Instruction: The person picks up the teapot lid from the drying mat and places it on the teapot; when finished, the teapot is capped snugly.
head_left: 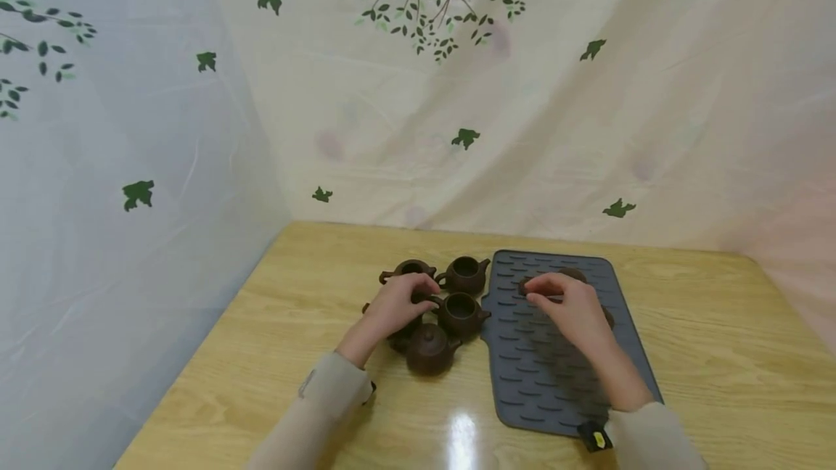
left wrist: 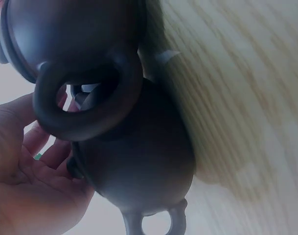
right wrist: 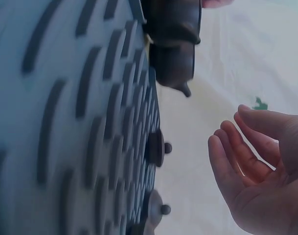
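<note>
Several dark brown teapots stand grouped left of the mat, among them a lidded teapot (head_left: 429,350) in front and a lidless teapot (head_left: 460,314) behind it. My left hand (head_left: 400,302) reaches over the group, its thumb close to the lidless teapot's handle. In the left wrist view, a looped handle (left wrist: 92,115) crosses in front of the left fingers and hides their tips; I cannot tell what they hold. Above the mat, my right hand (right wrist: 266,166) has loosely bent fingers with nothing between them. A small knobbed lid (right wrist: 158,148) lies on the mat beyond it.
The grey ridged mat (head_left: 522,383) lies on the wooden table (head_left: 261,383), right of the teapots. Another knobbed lid (right wrist: 154,208) is on it, partly cut off by the frame edge. A cloth backdrop (head_left: 405,165) with printed leaves and birds hangs behind the table.
</note>
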Demonstrator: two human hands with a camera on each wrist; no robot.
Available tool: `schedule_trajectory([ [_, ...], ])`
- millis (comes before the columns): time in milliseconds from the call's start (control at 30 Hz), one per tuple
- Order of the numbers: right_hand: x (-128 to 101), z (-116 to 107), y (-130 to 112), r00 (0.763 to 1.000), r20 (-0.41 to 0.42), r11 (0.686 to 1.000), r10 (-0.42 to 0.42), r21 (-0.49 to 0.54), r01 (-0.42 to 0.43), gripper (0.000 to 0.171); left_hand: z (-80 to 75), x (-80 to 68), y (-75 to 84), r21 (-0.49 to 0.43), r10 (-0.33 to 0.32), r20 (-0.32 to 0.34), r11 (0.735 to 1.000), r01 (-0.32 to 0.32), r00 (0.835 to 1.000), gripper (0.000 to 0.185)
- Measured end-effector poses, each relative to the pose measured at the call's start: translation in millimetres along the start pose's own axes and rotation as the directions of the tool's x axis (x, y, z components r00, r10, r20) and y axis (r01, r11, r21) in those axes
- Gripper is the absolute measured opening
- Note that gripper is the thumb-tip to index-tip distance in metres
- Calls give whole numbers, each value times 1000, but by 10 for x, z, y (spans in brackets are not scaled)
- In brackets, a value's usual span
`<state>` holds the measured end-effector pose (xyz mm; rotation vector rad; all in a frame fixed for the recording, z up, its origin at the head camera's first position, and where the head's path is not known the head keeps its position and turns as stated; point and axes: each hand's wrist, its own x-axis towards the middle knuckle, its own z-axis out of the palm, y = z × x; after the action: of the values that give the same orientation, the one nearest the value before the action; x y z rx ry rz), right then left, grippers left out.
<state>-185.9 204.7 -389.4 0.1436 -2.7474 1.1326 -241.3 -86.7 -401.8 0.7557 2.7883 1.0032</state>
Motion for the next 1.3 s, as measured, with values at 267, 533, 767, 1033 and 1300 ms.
schedule_trajectory([
  [267, -44, -172, 184, 999, -26, 999, 27, -22, -27, 24, 57, 60, -16, 21, -11, 12, 1000, 10, 1000, 15],
  [533, -68, -273, 301, 998, -40, 998, 49, -29, -50, 25, 62, 72, -7, 32, -17, 26, 999, 16, 1000, 13],
  [767, -95, -351, 415, 996, -59, 995, 70, -62, -73, 26, 122, 109, -9, 71, -35, 5, 997, 34, 999, 11],
  [1033, -118, -392, 605, 992, -101, 991, 73, -102, -84, 23, 129, 137, 25, 85, -44, -13, 995, 45, 999, 9],
  [1300, -142, -414, 657, 987, -111, 988, 116, -87, -125, 25, 127, 127, 17, 94, -75, -3, 993, 75, 997, 9],
])
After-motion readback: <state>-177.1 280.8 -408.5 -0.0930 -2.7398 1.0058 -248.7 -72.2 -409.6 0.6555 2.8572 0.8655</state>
